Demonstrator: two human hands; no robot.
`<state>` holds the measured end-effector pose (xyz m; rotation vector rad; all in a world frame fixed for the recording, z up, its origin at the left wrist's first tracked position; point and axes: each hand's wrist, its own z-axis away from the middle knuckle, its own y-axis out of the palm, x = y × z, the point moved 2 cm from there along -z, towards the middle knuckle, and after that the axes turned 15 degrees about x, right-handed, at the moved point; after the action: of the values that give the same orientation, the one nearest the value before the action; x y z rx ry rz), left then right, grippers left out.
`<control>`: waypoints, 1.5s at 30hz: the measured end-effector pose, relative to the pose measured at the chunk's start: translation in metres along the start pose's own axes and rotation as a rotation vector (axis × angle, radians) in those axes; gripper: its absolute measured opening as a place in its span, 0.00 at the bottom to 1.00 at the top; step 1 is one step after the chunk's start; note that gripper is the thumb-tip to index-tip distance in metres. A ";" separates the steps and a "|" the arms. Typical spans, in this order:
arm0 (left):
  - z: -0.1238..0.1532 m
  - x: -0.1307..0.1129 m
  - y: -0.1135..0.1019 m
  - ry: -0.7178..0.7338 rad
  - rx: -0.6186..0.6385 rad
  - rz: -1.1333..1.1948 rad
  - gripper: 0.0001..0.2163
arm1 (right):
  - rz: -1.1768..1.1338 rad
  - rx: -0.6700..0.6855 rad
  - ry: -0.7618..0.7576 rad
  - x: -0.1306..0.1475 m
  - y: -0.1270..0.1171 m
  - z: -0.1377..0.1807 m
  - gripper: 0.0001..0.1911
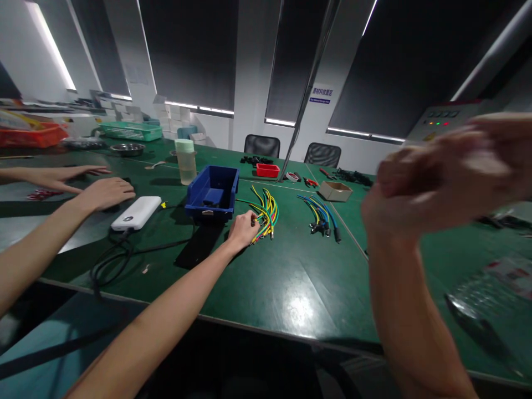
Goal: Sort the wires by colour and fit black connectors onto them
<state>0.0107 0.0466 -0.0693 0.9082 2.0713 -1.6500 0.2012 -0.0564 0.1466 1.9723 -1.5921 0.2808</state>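
Note:
My left hand [243, 230] rests at the near edge of a bundle of yellow and green wires [272, 208] with metal terminals, thumb and fingers pinched on some of them. My right hand [432, 183] is raised close to the camera at the right, well above the table. It is curled but smeared by blur, so its fingers and anything in them cannot be made out. Between the two hands lies a second bundle of blue and yellow wires [322, 213] with dark ends. A blue bin [191, 202] stands just beyond my left hand.
A co-worker's hands [106, 194] lie at the left by a white power bank [137, 213] with a black cable. A lidded bottle [185, 166], a red tray [267, 170], a cardboard box [336, 192] and a clear plastic bag [494, 293] are on the green table [266, 288].

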 end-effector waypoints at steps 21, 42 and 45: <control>0.002 -0.005 -0.004 0.066 -0.067 0.059 0.03 | 1.027 0.453 0.790 -0.208 -0.049 0.115 0.13; 0.005 -0.012 -0.015 0.149 -0.238 0.123 0.03 | 1.278 0.791 0.805 -0.213 -0.039 0.115 0.16; 0.006 -0.012 -0.018 0.139 -0.280 0.136 0.03 | 1.278 0.785 0.812 -0.214 -0.040 0.115 0.16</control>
<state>0.0076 0.0356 -0.0502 1.0639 2.2062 -1.2217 0.1605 0.0604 -0.0666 0.6333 -1.9909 2.0996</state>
